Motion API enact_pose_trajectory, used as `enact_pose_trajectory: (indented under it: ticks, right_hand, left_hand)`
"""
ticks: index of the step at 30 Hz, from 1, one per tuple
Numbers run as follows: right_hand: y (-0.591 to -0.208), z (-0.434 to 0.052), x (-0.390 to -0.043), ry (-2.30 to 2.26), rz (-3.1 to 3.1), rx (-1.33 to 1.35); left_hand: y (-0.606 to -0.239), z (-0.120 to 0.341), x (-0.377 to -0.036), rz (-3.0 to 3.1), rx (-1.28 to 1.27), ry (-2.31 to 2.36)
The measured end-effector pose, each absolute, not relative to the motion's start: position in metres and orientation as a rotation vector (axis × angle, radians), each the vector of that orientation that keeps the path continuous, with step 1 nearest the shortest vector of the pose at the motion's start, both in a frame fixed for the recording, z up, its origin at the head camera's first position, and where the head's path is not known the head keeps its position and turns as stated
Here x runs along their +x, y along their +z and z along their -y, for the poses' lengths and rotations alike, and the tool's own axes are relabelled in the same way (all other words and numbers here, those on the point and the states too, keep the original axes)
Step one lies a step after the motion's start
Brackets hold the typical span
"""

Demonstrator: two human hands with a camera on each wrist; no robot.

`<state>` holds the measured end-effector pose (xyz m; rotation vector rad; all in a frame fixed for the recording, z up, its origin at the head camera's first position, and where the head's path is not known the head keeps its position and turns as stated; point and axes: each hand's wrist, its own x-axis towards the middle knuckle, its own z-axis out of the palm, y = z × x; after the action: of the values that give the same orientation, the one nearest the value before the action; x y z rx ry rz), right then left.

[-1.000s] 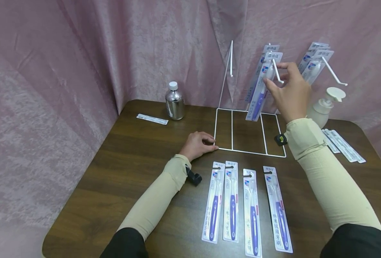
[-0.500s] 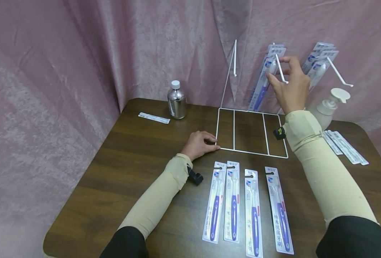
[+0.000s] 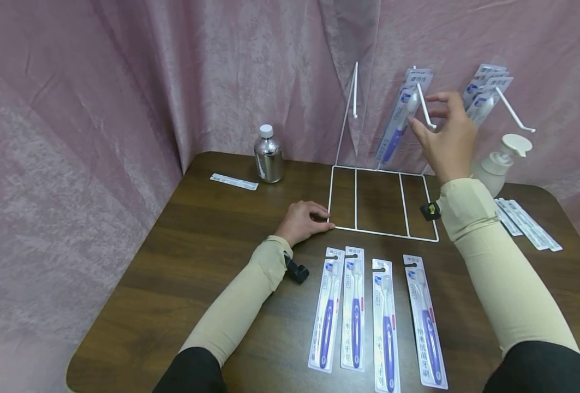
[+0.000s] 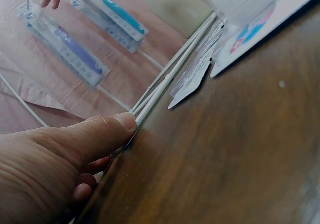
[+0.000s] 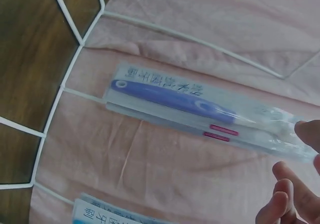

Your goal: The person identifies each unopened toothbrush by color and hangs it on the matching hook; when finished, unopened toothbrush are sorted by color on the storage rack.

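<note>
My left hand [image 3: 302,222] pinches the near left corner of a white wire display rack [image 3: 383,233]; its thumb [image 4: 102,133] lies on the wire in the left wrist view. My right hand [image 3: 450,136] is raised by the rack's middle hook [image 3: 425,106], thumb and fingers spread apart. Packaged purple toothbrushes [image 3: 399,123] hang from that hook, one in front of another. In the right wrist view the thumb tip overlaps the head end of the front toothbrush package [image 5: 170,97]. More packaged toothbrushes [image 3: 486,90] hang on the right hook. The left hook [image 3: 355,90] is bare.
Several packaged toothbrushes [image 3: 355,311] lie in a row on the wooden table [image 3: 196,273] before the rack. A silver bottle [image 3: 268,158] and a thin white packet [image 3: 234,181] are at the back left. A pump bottle [image 3: 493,166] and more packets [image 3: 530,224] stand or lie right.
The front toothbrush package has moved back along the middle hook, against the one behind it. My right fingers have let go and drawn slightly right. The left hand stays at the rack corner.
</note>
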<state>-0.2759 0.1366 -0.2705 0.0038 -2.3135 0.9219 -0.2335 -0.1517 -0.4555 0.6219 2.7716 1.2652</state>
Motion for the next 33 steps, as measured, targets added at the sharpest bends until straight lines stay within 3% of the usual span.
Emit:
enact_pose_trajectory:
  ticks: [10,19,33]
  right_hand:
    - [-0.287,-0.169,-0.198,0.852,2.456,0.111]
    - [-0.330,-0.202,-0.129,0.733,2.868,0.255]
    - [-0.387,-0.211,-0.082,0.685,3.263,0.376]
  left_hand:
    - [-0.456,0.150,-0.232,-2.773,0.630,1.272]
    - [-0.457,0.151,-0.232,-2.779,0.641,1.318]
    - [-0.455,0.150,-0.231,-2.765,0.620,1.324]
